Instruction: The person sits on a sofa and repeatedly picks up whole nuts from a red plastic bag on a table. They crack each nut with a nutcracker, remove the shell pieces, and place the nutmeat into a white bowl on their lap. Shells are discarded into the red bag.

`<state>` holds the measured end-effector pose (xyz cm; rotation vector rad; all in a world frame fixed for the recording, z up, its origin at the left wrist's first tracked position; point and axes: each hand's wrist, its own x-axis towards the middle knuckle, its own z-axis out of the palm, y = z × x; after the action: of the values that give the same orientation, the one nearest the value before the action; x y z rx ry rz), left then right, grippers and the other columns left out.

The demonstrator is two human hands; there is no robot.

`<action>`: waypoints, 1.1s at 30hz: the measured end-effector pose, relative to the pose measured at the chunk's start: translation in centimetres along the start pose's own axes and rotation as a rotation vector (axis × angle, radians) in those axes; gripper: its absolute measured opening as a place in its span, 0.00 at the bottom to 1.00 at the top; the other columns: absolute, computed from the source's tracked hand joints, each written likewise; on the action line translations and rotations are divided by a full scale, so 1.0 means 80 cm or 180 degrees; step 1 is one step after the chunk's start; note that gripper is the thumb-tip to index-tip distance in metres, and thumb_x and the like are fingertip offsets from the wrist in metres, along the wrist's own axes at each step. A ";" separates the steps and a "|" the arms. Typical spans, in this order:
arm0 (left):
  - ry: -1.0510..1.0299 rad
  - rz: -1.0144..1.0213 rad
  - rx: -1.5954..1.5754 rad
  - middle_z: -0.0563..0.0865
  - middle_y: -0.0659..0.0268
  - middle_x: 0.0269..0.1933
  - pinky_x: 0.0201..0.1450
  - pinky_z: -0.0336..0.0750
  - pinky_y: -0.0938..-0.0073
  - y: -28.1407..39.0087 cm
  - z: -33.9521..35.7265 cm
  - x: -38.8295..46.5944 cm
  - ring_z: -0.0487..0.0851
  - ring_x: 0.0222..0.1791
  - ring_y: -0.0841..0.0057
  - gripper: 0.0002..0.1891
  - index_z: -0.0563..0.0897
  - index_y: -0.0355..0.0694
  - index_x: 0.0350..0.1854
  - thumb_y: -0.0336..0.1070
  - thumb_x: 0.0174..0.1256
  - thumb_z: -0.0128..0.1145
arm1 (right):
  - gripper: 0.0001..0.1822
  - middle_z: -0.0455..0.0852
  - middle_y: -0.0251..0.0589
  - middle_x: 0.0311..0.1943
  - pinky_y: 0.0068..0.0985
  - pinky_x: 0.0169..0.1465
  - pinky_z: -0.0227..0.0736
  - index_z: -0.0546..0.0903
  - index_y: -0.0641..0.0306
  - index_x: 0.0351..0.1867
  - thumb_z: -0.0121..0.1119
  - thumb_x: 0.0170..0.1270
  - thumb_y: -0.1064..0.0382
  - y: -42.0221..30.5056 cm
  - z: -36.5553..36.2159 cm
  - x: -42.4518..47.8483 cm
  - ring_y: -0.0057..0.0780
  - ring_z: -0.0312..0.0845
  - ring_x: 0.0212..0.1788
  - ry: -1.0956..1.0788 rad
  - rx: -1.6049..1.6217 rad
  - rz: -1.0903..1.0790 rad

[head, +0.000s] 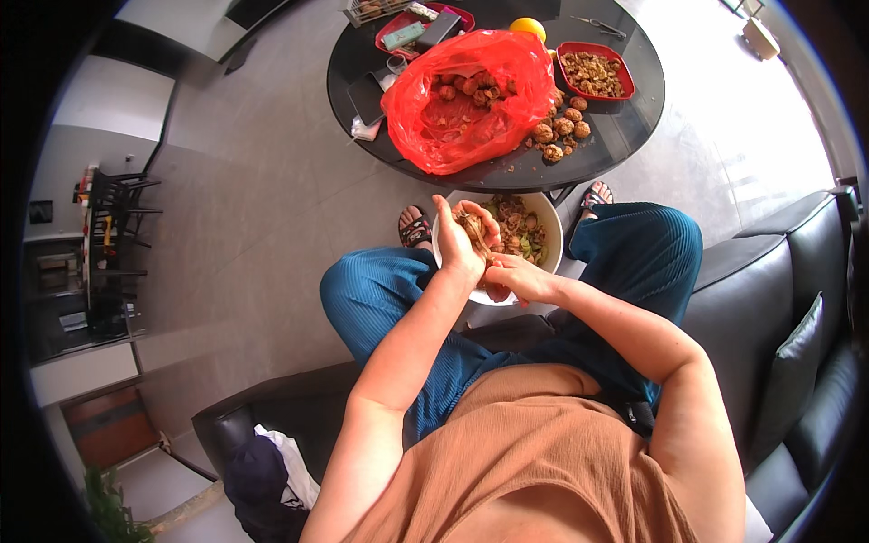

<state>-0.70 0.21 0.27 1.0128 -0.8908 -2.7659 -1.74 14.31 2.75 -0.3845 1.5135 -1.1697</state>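
My left hand (461,237) is palm up with its fingers curled around walnut pieces (473,229), over the left side of a white bucket (557,234). Against its heel, my right hand (519,277) has its fingertips on a small brown piece; how firmly it grips cannot be told. Walnut shells and green scraps (519,227) lie in the bucket. Beyond it, on a round black glass table (624,136), an open red plastic bag (434,146) holds walnuts. Whole walnuts (563,126) lie right of the bag, near a red tray (629,87) of walnut pieces.
At the table's back are an orange (528,28), metal scissors or pliers (604,28) and a red tray with boxes (467,19). A dark phone (366,98) lies left of the bag. My knees flank the bucket; a black leather sofa (740,285) is beside me.
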 end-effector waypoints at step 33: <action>-0.0640 0.2304 0.5806 0.79 0.52 0.47 0.45 0.76 0.54 -0.024 0.074 0.103 0.81 0.46 0.49 0.21 0.71 0.44 0.49 0.37 0.57 0.66 | 0.13 0.79 0.32 0.26 0.20 0.17 0.67 0.74 0.60 0.43 0.49 0.59 0.59 0.006 -0.014 -0.020 0.19 0.72 0.24 0.1013 0.1210 -0.1420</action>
<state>-10.49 2.68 -1.82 0.1288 -2.9758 -0.9049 -2.08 16.27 3.11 -0.2916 1.4656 -1.9083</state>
